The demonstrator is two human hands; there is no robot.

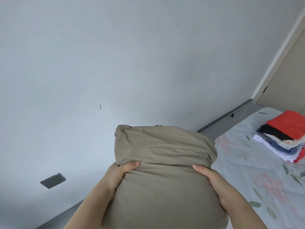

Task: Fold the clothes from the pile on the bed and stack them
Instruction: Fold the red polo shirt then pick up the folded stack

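Head view: left hand [119,173] and right hand [213,183] grip the folded khaki garment [162,151] at 6 o'clock, thumbs on top, fingers hidden beneath. The stack of folded clothes [284,138] lies at 3 o'clock on the floral bed sheet [247,172].

Pale grey wall [115,55] evenly lit; dark plate [53,180] mounted low left. Grey rail [231,117] seen along wall foot. Floral-sheeted bed [247,171] at right; beige door [287,71] beyond.

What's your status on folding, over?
Gripping: left hand and right hand hold the folded tan garment up. The stack sits on bed at right, red on top. Path looks clear.
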